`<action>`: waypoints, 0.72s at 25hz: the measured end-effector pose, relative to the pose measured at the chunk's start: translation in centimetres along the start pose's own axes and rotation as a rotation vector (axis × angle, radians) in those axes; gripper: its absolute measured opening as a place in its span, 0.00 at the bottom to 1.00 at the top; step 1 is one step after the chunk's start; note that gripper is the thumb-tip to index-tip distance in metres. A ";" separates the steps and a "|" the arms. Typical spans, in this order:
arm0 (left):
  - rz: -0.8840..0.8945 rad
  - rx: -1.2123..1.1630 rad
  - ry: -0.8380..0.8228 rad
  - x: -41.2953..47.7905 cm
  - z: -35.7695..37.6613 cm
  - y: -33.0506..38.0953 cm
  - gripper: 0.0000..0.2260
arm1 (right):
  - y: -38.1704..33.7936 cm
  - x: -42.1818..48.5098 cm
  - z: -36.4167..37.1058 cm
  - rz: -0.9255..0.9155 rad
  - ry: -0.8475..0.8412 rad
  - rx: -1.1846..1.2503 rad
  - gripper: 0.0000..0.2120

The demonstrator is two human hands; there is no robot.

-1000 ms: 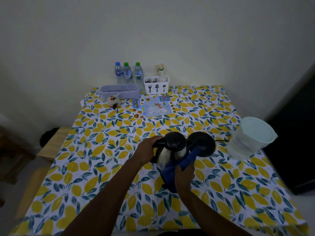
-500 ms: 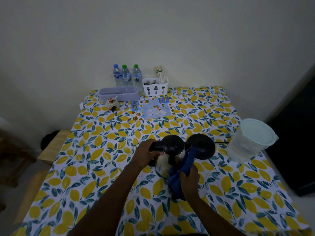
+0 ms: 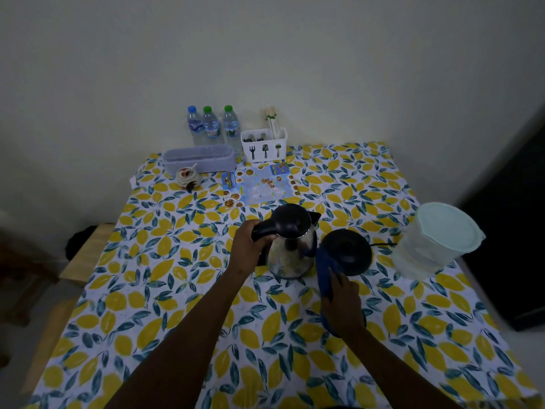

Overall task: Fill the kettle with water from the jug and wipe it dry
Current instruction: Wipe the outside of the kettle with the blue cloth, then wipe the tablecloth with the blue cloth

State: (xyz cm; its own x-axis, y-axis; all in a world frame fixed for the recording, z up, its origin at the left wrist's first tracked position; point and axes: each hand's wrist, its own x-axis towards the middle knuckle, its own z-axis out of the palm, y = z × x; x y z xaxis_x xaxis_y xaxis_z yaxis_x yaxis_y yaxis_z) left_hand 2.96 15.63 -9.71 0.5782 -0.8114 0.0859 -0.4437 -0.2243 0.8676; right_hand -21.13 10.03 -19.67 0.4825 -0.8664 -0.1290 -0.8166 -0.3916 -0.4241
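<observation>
The near half of the tablecloth [image 3: 206, 335] lies bare on both sides of the forearms, whereas the middle is crowded — kettle [image 3: 292, 246], base [image 3: 348, 250] with its cord, and jug [image 3: 436, 237] stand close together — and bottles [image 3: 211, 125] and cutlery caddy [image 3: 264, 144] line the far edge.

Yellow lemons and teal leaves are covering the counter [image 3: 177, 290]; the kettle [image 3: 290, 255] is showing silver under black, the cloth [image 3: 323, 267] blue.

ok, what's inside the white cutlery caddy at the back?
The white caddy holds dark utensil tops at its left and pale chopsticks sticking up at its right. Its wall hides everything lower, so neither count nor type shows.
</observation>
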 end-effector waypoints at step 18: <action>-0.354 0.617 -0.456 -13.9 4.2 -12.8 0.38 | -0.4 1.2 5.4 0.002 -0.254 -0.296 0.32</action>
State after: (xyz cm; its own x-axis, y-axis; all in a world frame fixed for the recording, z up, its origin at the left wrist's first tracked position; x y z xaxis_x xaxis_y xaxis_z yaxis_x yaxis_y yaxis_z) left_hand -2.30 27.54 -24.02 0.4791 -0.7466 -0.4616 -0.6596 -0.6532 0.3719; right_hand -18.47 10.81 -24.51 0.5132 -0.7776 -0.3633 -0.8560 -0.4944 -0.1511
